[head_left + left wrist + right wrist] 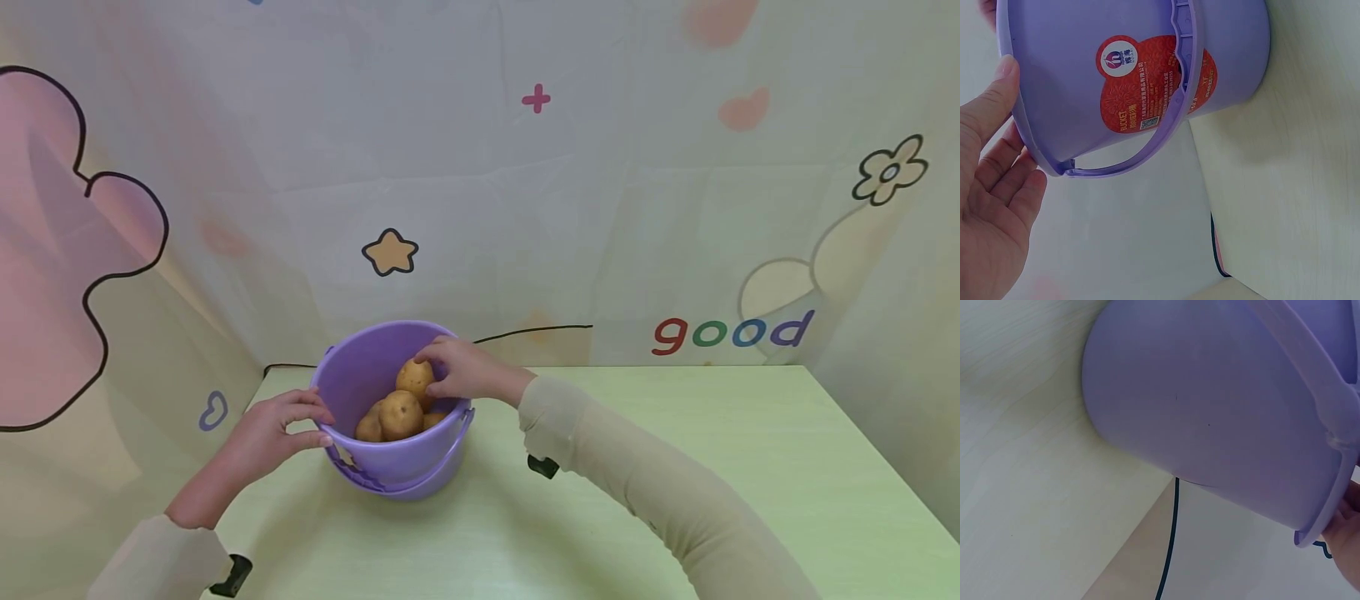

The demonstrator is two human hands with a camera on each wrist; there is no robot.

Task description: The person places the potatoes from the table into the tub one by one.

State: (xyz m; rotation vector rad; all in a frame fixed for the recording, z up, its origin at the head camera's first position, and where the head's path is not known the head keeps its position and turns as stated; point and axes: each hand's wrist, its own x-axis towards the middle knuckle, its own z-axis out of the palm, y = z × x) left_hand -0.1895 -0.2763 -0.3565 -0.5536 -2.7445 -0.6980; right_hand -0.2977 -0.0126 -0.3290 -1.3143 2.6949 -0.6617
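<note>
A purple plastic bucket [393,458] stands on the light table, its mouth facing up towards the head camera. Several potatoes [401,415] lie inside it. My left hand [273,429] holds the bucket's rim at the left; in the left wrist view the thumb [1005,72] lies against the rim's outer side and the other fingers sit round the edge. Over the right side of the mouth, my right hand [472,371] reaches in, finger and thumb on either side of the upper potato [415,377]. In the right wrist view the bucket [1210,406] hides most of that hand.
The bucket's handle [450,462] hangs down at the front. A red label [1141,87] shows on its side. Behind the pale green table [675,467] hangs a printed cloth [487,208], close to the bucket's back.
</note>
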